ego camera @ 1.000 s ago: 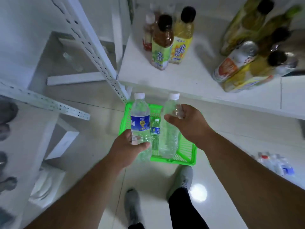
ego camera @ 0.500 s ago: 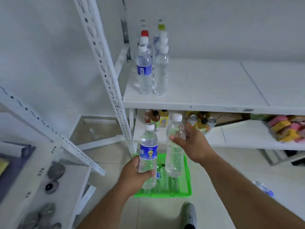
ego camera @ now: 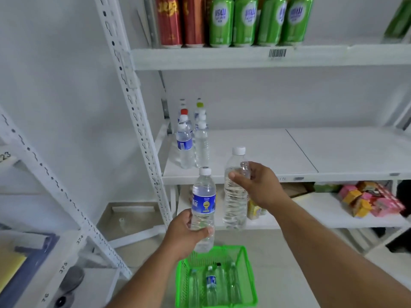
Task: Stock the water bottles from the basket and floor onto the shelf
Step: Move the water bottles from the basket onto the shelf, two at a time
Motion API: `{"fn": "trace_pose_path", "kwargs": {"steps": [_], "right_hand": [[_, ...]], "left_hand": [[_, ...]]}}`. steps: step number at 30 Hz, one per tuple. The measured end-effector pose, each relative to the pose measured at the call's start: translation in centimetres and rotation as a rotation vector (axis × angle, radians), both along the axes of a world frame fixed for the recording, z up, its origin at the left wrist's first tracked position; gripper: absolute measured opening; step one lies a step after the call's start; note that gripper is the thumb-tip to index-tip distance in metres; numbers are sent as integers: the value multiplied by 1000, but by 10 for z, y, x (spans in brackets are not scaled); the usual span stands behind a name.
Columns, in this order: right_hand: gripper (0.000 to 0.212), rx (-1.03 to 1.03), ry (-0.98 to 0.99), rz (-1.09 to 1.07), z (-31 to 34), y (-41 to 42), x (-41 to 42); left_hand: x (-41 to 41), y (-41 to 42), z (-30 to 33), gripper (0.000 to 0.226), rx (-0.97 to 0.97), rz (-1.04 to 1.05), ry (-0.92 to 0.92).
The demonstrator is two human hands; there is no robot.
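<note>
My left hand (ego camera: 186, 233) grips the lower part of an upright water bottle with a blue label (ego camera: 203, 202). My right hand (ego camera: 258, 185) holds a taller clear water bottle without a label (ego camera: 235, 192) near its shoulder. Both bottles hang in front of the edge of the white middle shelf (ego camera: 289, 152). Several water bottles (ego camera: 192, 141) stand in two rows at the shelf's left end. Below my hands, on the floor, the green basket (ego camera: 249, 274) holds several small water bottles lying down.
The upper shelf carries red cans (ego camera: 180, 18) and green cans (ego camera: 260, 18). Pink and yellow boxes (ego camera: 369, 198) sit on the lower shelf at right. A white perforated upright (ego camera: 133, 107) stands left of the shelf. Another rack is at far left.
Both hands have lifted their bottles from basket height to the edge of the middle shelf. My view has tilted up, so the upper shelf with cans now shows.
</note>
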State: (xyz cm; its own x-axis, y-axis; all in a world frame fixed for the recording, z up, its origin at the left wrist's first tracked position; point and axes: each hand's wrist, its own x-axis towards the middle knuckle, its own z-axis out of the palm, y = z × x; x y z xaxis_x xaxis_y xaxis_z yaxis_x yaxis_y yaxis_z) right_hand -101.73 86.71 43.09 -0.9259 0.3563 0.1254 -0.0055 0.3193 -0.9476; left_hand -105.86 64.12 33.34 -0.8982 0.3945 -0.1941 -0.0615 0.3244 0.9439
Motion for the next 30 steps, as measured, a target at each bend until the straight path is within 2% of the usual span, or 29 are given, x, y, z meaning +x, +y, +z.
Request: {"fn": "trace_pose_path", "kwargs": {"steps": [9, 19, 30], "right_hand": [[23, 31, 38, 65, 28, 64, -6], [32, 51, 32, 91, 39, 136, -29], [34, 33, 4, 31, 39, 168, -90]], "left_hand": [[7, 68, 23, 49, 7, 49, 36], [8, 145, 40, 44, 13, 177, 50], [-59, 177, 40, 48, 16, 159, 45]]}}
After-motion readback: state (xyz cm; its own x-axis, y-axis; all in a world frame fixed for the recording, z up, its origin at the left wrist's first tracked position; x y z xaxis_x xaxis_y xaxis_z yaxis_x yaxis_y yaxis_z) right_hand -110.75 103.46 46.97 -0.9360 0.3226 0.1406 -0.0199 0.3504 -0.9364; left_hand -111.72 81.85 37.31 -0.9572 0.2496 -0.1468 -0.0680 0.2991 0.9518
